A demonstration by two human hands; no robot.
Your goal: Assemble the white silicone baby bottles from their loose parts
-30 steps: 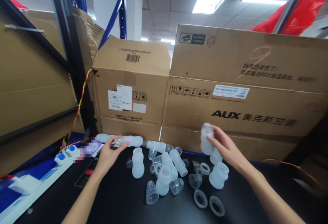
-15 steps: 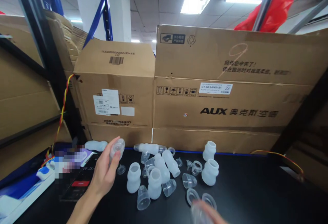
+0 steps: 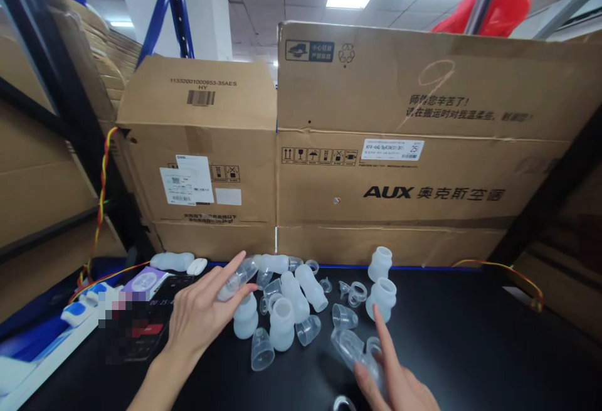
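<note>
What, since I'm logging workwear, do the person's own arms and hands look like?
The left hand and right hand are both ungloved, with no ring showing. The left forearm is bare to the picture's edge: no sleeve, watch or bracelet shows. The right forearm lies out of view.

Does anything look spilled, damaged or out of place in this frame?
No spill or damage shows. The middle looks jumbled, though: some bottles lie on their sides beside upright ones, with clear caps tipped over around them in no visible order.
</note>
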